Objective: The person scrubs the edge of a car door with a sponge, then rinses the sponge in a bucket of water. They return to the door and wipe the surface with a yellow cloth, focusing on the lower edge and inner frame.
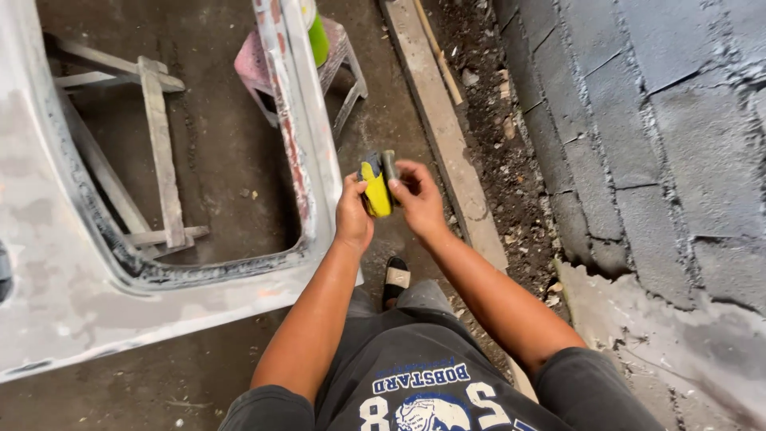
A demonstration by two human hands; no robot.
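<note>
Both of my hands meet in the middle of the head view around a small yellow sanding block [376, 190] wrapped with a dark grey sheet of sandpaper [388, 165]. My left hand [352, 212] grips the yellow block from the left side. My right hand [418, 199] pinches the dark sheet against the block's right edge with thumb and fingers. A grey-primed car door [96, 295] with an open window frame lies flat just left of my hands.
A pink plastic stool [257, 65] with a green container [318, 38] stands behind the door. Wooden trestle legs [159, 144] show through the window opening. A wooden plank [447, 144] and rubble run along a grey block wall [638, 120] on the right.
</note>
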